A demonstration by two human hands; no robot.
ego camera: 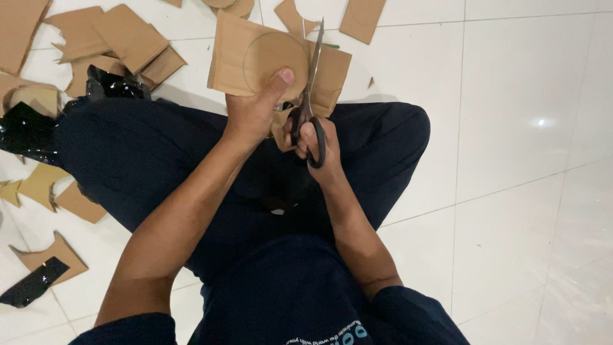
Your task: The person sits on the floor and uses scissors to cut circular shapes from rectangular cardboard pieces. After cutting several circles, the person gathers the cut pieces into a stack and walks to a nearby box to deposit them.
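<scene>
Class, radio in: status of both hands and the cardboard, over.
Left hand pins cardboard sheet. Right hand works scissors along its right side. Cardboard scraps on floor, none in the way.

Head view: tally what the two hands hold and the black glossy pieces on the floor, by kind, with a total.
Cardboard sheet with a drawn circle, held by the left hand: 1
Scissors, in the right hand: 1
Black glossy pieces on the floor, upper left and lower left: 2
Total: 4
</scene>
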